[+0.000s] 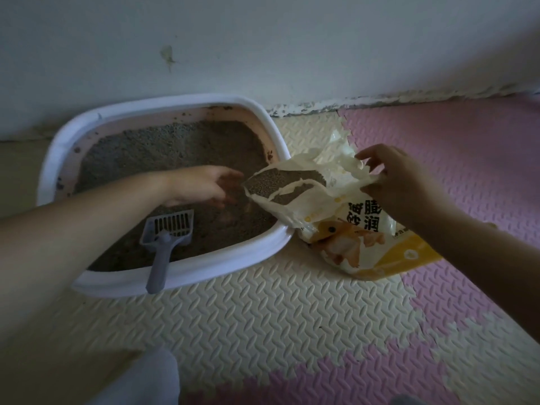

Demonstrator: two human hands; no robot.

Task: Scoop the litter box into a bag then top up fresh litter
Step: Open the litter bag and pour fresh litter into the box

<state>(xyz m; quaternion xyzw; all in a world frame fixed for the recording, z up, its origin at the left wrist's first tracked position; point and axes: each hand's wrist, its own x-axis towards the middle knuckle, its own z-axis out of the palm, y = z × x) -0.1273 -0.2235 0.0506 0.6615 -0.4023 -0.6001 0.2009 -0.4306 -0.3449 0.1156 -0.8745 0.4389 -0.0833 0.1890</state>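
A white litter box (pixel 181 274) full of grey litter (pixel 163 150) stands against the wall. A grey slotted scoop (pixel 166 241) lies in its near part, handle over the front rim. To the right a white and yellow litter bag (pixel 359 229) leans over the box's right rim, torn mouth open, grey granules (pixel 280 179) showing inside. My left hand (pixel 204 185) hovers over the litter just left of the bag's mouth, fingers loose and blurred. My right hand (pixel 400 182) pinches the bag's upper torn edge.
Cream (pixel 263 317) and pink (pixel 438 141) foam floor mats cover the floor. A pale wall (pixel 263 39) with a flaking base runs behind the box. A pale cloth-covered knee (pixel 152 378) shows at the bottom edge.
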